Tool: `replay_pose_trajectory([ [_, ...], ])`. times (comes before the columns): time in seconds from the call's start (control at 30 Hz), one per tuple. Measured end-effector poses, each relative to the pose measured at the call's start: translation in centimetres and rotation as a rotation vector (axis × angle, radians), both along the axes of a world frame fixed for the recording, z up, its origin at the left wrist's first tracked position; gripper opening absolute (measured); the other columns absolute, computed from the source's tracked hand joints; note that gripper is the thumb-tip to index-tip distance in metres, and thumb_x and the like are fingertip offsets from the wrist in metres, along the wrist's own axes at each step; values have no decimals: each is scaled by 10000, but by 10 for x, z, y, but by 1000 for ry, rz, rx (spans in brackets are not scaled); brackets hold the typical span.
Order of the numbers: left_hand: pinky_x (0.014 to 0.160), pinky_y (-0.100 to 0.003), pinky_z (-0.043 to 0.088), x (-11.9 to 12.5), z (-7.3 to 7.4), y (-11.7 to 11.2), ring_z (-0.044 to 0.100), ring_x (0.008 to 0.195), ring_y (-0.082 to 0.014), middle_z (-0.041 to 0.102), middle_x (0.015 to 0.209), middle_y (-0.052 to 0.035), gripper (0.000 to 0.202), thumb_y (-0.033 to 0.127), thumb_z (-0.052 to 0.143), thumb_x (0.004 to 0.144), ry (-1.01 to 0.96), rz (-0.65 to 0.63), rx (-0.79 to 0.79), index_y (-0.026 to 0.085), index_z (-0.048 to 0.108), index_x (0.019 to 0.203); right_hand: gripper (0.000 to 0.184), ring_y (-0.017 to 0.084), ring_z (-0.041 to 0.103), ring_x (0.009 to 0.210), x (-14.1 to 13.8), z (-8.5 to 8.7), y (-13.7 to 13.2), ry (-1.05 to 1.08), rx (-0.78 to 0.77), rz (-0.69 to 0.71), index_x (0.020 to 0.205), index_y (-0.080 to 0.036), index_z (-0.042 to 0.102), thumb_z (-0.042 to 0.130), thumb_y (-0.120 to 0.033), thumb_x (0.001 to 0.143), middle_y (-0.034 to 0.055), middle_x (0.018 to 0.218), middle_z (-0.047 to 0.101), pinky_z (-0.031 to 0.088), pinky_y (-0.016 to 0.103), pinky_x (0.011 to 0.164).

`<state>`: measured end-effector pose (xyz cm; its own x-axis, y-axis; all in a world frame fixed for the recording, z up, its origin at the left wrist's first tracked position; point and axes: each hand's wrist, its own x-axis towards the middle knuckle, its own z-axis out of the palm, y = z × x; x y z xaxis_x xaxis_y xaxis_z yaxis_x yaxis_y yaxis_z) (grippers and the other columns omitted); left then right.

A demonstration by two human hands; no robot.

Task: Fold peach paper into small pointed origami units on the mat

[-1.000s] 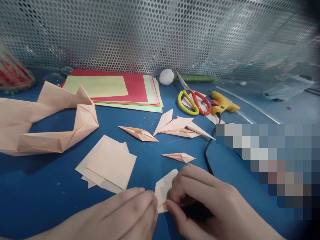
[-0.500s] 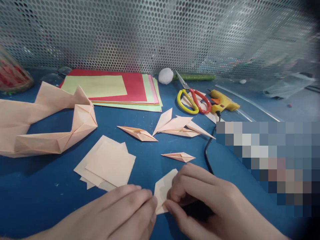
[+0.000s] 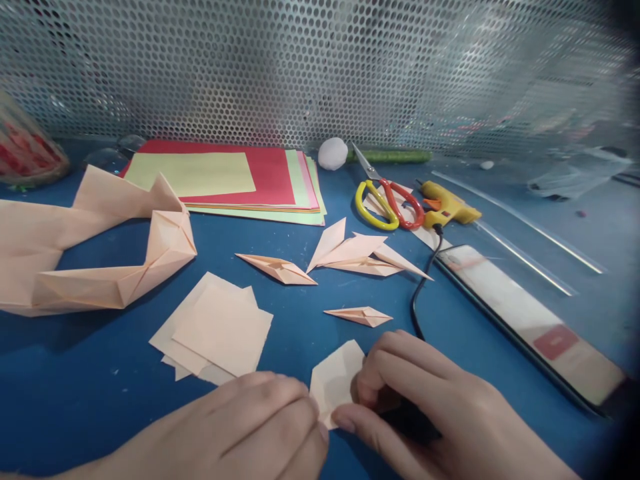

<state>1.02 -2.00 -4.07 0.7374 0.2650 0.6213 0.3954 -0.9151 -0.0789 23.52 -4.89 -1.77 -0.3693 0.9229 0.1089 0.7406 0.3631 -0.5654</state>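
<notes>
A small peach paper piece [image 3: 335, 377] with creased edges lies between my hands at the front of the blue table. My left hand [image 3: 250, 427] has its fingers pressed together at the paper's left edge, their tips partly hidden. On the other side, my right hand [image 3: 425, 400] is curled, with its thumb on the paper's lower edge and its fingers bent over the right side. Just beyond sits a narrow folded paper piece [image 3: 359, 315]. To the left is a pile of peach paper squares [image 3: 225, 327]. Farther back lie another folded piece [image 3: 277, 269] and a cluster of folded pieces [image 3: 355, 253].
A large folded peach paper strip [image 3: 90, 287] curves at the left. Behind are stacked coloured sheets [image 3: 200, 173], a white ball [image 3: 333, 153], scissors [image 3: 387, 200] and a yellow glue gun [image 3: 450, 205] with a black cord. A phone [image 3: 525, 320] and clear sticks [image 3: 530, 260] lie at right.
My left hand has shifted slightly right along the paper. The right hand's fingers have moved a little right, so more of the paper shows.
</notes>
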Motion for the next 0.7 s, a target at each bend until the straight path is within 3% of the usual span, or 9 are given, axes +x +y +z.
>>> replay_pose_trajectory([
  [0.27, 862, -217, 440, 7, 0, 3, 583, 820, -96, 662, 821, 55, 396, 68, 294, 1023, -60, -26, -51, 196, 626, 848, 200, 119, 631, 679, 1, 0, 0, -16, -3, 15, 721, -237, 551, 611, -99, 852, -31, 720, 591, 520, 180, 590],
  [0.47, 1011, -256, 391, -3, -5, -4, 565, 985, -110, 664, 1055, 79, 381, 42, 333, 990, 119, -16, 11, 218, 671, 986, 199, 134, 642, 690, 4, 0, 0, -40, -31, 3, 739, -242, 570, 536, -101, 874, -11, 748, 604, 541, 207, 621],
  [0.7, 1147, -267, 286, 0, -4, -4, 564, 988, -85, 694, 995, 88, 441, 22, 299, 983, 83, -8, 12, 228, 687, 945, 204, 131, 649, 681, 2, 3, 1, -65, -25, 9, 723, -236, 578, 537, -84, 853, -11, 735, 607, 532, 198, 579],
])
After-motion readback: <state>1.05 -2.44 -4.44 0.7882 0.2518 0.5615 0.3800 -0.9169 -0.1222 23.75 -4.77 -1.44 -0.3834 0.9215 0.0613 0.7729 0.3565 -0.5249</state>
